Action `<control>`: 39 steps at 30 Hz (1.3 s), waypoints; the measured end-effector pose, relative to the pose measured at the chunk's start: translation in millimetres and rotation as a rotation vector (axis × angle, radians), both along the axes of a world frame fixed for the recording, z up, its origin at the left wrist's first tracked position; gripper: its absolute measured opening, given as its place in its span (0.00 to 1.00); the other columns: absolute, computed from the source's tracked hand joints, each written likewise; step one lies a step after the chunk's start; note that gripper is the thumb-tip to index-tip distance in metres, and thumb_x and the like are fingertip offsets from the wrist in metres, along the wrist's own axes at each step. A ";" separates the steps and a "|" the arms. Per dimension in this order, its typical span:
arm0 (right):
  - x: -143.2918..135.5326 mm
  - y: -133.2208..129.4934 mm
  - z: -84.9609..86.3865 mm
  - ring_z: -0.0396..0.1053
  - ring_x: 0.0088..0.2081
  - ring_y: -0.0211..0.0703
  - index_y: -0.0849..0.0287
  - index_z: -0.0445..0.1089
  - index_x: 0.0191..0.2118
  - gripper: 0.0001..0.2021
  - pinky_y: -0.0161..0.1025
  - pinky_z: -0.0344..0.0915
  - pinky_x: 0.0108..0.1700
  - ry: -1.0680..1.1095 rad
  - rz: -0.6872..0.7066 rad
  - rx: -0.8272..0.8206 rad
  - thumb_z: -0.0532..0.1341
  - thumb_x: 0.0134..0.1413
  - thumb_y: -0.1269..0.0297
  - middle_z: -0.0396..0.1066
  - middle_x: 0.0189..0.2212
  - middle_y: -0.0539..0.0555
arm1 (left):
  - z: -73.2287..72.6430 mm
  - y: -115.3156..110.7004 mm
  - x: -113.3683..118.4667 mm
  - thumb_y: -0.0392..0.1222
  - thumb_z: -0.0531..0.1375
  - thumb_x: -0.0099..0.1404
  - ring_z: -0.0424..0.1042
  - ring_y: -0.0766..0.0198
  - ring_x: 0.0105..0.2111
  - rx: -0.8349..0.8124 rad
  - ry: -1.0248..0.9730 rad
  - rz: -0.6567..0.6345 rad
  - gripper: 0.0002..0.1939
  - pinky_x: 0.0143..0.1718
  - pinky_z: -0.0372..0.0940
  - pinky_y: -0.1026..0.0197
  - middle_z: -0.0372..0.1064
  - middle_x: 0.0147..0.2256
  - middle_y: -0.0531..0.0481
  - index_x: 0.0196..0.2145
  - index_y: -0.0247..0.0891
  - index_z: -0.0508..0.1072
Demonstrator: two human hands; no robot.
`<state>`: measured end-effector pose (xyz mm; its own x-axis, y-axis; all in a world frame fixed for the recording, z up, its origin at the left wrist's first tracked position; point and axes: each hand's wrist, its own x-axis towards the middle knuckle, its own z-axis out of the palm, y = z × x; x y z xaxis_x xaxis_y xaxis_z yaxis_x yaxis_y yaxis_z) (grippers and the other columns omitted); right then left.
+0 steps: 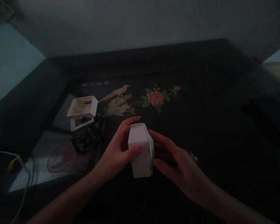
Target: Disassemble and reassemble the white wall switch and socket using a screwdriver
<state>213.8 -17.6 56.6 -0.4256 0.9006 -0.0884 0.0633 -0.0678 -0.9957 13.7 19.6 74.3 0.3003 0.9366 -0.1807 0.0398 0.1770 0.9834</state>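
Observation:
A white box-shaped housing [140, 160] stands on edge between my hands, with a thinner white plate along its right side. My left hand [119, 147] grips the housing from the left, its thumb on the near face and its fingers behind. On the right, my right hand [175, 158] has its fingertips and thumb against the plate side. The fingers behind the plate are partly hidden.
To the left lie an open white box [92, 107], a white frame [82, 127] under it and a black plastic part [86, 139]. A white cable [28, 174] runs along the far left. The dark tabletop [200, 109] shows a bird and flower picture.

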 end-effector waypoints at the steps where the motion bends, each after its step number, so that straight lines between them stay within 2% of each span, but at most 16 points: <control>1: -0.3 0.1 -1.4 0.63 0.64 0.48 0.44 0.53 0.67 0.30 0.50 0.70 0.58 0.025 0.015 -0.017 0.63 0.62 0.59 0.60 0.66 0.54 | -0.5 -1.1 1.1 0.64 0.69 0.54 0.72 0.57 0.40 -0.014 -0.005 -0.005 0.43 0.38 0.70 0.62 0.71 0.44 0.46 0.59 0.42 0.60; 4: -4.0 -0.6 -6.3 0.60 0.66 0.51 0.40 0.50 0.68 0.39 0.51 0.69 0.59 0.096 0.031 -0.073 0.69 0.56 0.61 0.53 0.70 0.53 | -3.1 -4.0 3.3 0.65 0.69 0.53 0.71 0.58 0.41 -0.047 -0.036 0.008 0.45 0.38 0.68 0.63 0.70 0.45 0.46 0.60 0.41 0.60; 7: -8.3 -1.1 -9.2 0.66 0.62 0.51 0.39 0.51 0.69 0.44 0.50 0.71 0.56 0.169 0.015 -0.100 0.72 0.51 0.65 0.56 0.68 0.54 | -3.1 -6.3 3.1 0.67 0.69 0.52 0.70 0.57 0.43 -0.097 -0.073 0.005 0.49 0.39 0.68 0.63 0.68 0.49 0.46 0.63 0.43 0.57; 9: -9.4 -1.1 -8.8 0.69 0.59 0.50 0.39 0.52 0.68 0.43 0.49 0.73 0.54 0.209 -0.007 -0.094 0.71 0.50 0.67 0.57 0.68 0.54 | -0.9 -7.3 1.0 0.66 0.70 0.52 0.71 0.56 0.44 -0.151 -0.083 -0.055 0.51 0.40 0.68 0.62 0.68 0.50 0.46 0.64 0.45 0.54; 12: -8.0 -1.3 -4.9 0.68 0.60 0.52 0.39 0.55 0.67 0.41 0.49 0.73 0.54 0.180 -0.046 -0.031 0.71 0.50 0.67 0.57 0.67 0.54 | 4.1 -7.7 -2.6 0.57 0.72 0.53 0.72 0.56 0.45 -0.228 -0.092 -0.165 0.52 0.41 0.69 0.62 0.68 0.52 0.47 0.67 0.52 0.48; 15: -5.4 -1.7 0.3 0.67 0.60 0.53 0.39 0.56 0.66 0.40 0.50 0.73 0.54 0.098 -0.059 0.018 0.71 0.50 0.68 0.60 0.66 0.54 | 9.4 -7.8 -3.1 0.45 0.73 0.54 0.72 0.57 0.47 -0.245 -0.110 -0.188 0.53 0.42 0.70 0.63 0.66 0.56 0.48 0.68 0.57 0.46; 20: -4.8 -3.0 3.8 0.68 0.59 0.53 0.39 0.57 0.66 0.40 0.51 0.74 0.52 0.080 -0.063 0.015 0.70 0.49 0.70 0.61 0.65 0.54 | 13.0 -7.1 -0.6 0.41 0.72 0.53 0.73 0.55 0.48 -0.190 -0.095 -0.194 0.55 0.42 0.71 0.61 0.66 0.56 0.48 0.69 0.58 0.43; 25: -5.3 -3.4 2.7 0.67 0.60 0.54 0.39 0.57 0.66 0.41 0.50 0.74 0.53 0.036 -0.071 0.028 0.72 0.48 0.69 0.57 0.67 0.55 | 11.1 -7.3 -1.5 0.43 0.73 0.52 0.72 0.52 0.51 -0.056 -0.003 -0.170 0.51 0.47 0.71 0.58 0.67 0.56 0.48 0.67 0.55 0.51; 29: -0.9 -1.1 4.2 0.65 0.62 0.50 0.38 0.57 0.65 0.39 0.46 0.73 0.54 0.003 -0.046 0.065 0.71 0.51 0.65 0.58 0.67 0.52 | 7.9 -9.7 -0.5 0.44 0.73 0.53 0.73 0.52 0.48 -0.003 0.012 -0.163 0.45 0.45 0.72 0.59 0.70 0.52 0.49 0.63 0.52 0.56; 34: 7.1 -0.1 7.9 0.64 0.63 0.50 0.42 0.60 0.64 0.31 0.47 0.72 0.55 -0.078 -0.049 0.155 0.67 0.57 0.64 0.59 0.67 0.52 | 4.4 -11.6 3.9 0.42 0.72 0.53 0.73 0.53 0.48 0.063 0.033 -0.127 0.36 0.46 0.71 0.59 0.71 0.50 0.49 0.55 0.49 0.61; 39: 7.8 1.1 12.4 0.68 0.61 0.50 0.47 0.62 0.65 0.28 0.50 0.68 0.60 -0.216 -0.026 0.320 0.62 0.59 0.68 0.64 0.64 0.53 | 2.1 -11.1 6.0 0.41 0.72 0.53 0.73 0.54 0.46 0.082 0.100 -0.111 0.35 0.44 0.71 0.59 0.71 0.49 0.49 0.54 0.47 0.61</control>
